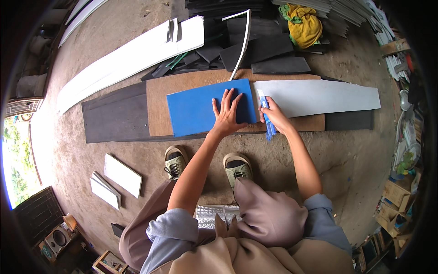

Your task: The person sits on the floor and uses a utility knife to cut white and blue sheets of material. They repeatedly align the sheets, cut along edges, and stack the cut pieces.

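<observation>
While the left hand (226,114) lies flat with fingers spread on the right part of the blue sheet (200,109), gripping nothing, the right hand (273,116) is closed around a blue-and-white utility knife (267,118) just beside the sheet's right edge. That sheet rests on a brown board (182,84) over a dark panel (114,116), with a grey-white panel (319,97) to the right. 2 shoes (175,160) stand below.

A rough workshop with a bare concrete floor (346,173). Long white panels (127,57) lie far left, dark grey foam offcuts (269,50) are heaped at the far side, stacked sheets (351,11) sit far right, and cluttered cardboard boxes (397,196) line the right edge.
</observation>
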The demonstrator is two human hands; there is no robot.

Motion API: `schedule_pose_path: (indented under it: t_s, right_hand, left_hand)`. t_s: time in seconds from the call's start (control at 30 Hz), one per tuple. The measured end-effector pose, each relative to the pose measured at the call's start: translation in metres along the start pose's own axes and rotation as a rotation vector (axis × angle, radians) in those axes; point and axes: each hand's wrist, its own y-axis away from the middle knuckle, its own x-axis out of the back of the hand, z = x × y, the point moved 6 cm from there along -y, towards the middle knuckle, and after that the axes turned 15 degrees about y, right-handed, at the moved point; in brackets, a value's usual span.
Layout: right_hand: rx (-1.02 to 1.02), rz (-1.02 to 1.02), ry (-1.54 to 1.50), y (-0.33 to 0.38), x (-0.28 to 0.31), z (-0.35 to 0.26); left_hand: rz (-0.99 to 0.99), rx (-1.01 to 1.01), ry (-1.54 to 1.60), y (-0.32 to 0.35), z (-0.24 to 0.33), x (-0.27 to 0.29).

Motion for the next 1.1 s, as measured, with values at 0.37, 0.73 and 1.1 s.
schedule_pose_path:
  t_s: [0.37,0.73,1.1]
  right_hand:
    - [0.167,0.493,1.230,-0.026,-0.022,-0.053]
    - [0.121,0.388,1.115,-0.035,-0.020,-0.041]
    - [0.174,0.319,1.309,0.048,-0.030,0.007]
  left_hand:
    - [-0.074,0.033,-0.083,-0.002,-0.003,-0.004]
    - [-0.062,0.053,-0.091,-0.003,-0.001,-0.008]
    - [-0.037,0.041,-0.099,-0.003,-0.002,-0.008]
